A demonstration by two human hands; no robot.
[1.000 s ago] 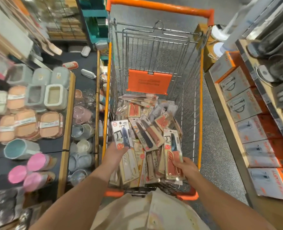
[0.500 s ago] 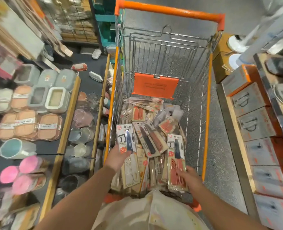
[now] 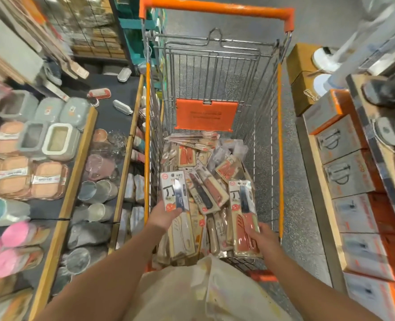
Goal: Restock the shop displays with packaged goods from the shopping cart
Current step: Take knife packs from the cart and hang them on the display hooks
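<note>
An orange-rimmed wire shopping cart point(image 3: 281, 144) stands in the aisle straight ahead. A heap of packaged knives point(image 3: 205, 172) covers its floor. My left hand point(image 3: 162, 218) holds a carded knife pack with a cream handle point(image 3: 176, 200) over the near left of the heap. My right hand point(image 3: 262, 239) grips a carded knife pack with a red handle point(image 3: 244, 214) at the near right. Both packs stand nearly upright above the pile.
Left of the cart a low display shelf point(image 3: 80, 163) holds lidded containers, cups and pink lids. On the right a shelf carries stacked orange and grey boxes point(image 3: 344, 158). Brown cartons point(image 3: 303, 72) and white fan bases stand far right. The floor is grey speckled.
Both hands have lifted their knife packs a little higher above the heap. The view has shifted, so the cart sits lower and more central in frame.
</note>
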